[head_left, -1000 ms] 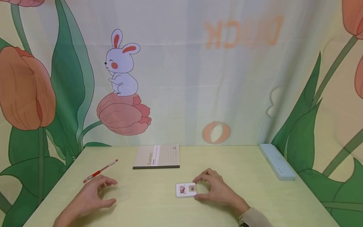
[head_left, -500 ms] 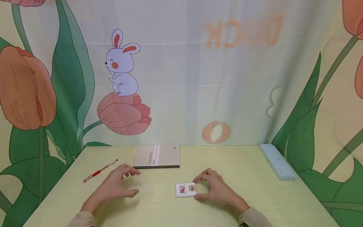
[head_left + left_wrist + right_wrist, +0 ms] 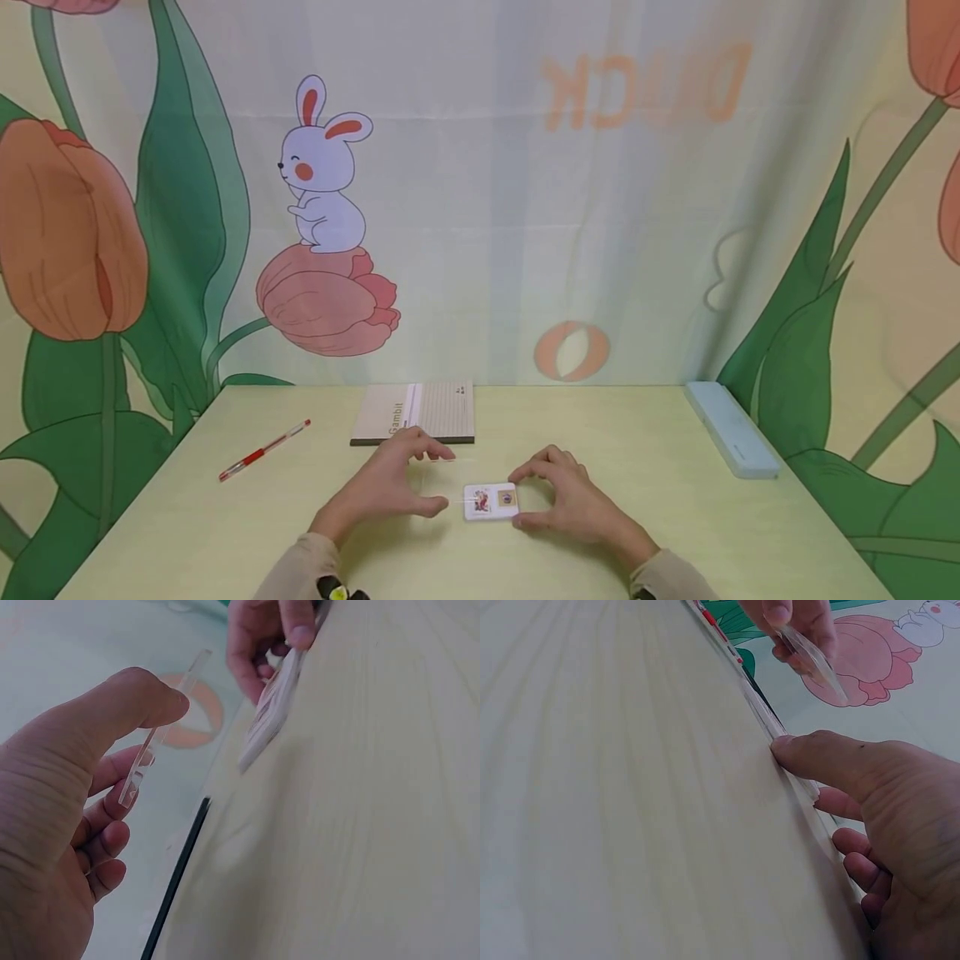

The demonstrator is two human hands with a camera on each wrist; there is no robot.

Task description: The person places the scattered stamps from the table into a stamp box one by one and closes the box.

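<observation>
My left hand (image 3: 378, 483) pinches a clear, thin plastic cover (image 3: 133, 784) by opposite edges, thumb on the near side and fingers on the far side. In the head view the cover is almost invisible, and its right end overlaps a small white rectangular case (image 3: 490, 515). That flat case carries two little printed pictures, one reddish and one on a tan square. Its right end is gripped between the thumb and index finger of my right hand (image 3: 573, 500), low over the table. The right wrist view shows the clear cover (image 3: 814, 664) raised above the case (image 3: 759, 705).
Behind my left hand lies a Gambit notebook (image 3: 442, 412) with a dark spine. A red pen (image 3: 262, 452) rests at the left of the pale table (image 3: 600, 425). A light blue oblong case (image 3: 731, 429) lies near the right edge. A printed curtain (image 3: 480, 208) hangs behind.
My left hand has moved right with the clear cover, from beside the pen to next to the white case. The right hand and the white case have stayed in place.
</observation>
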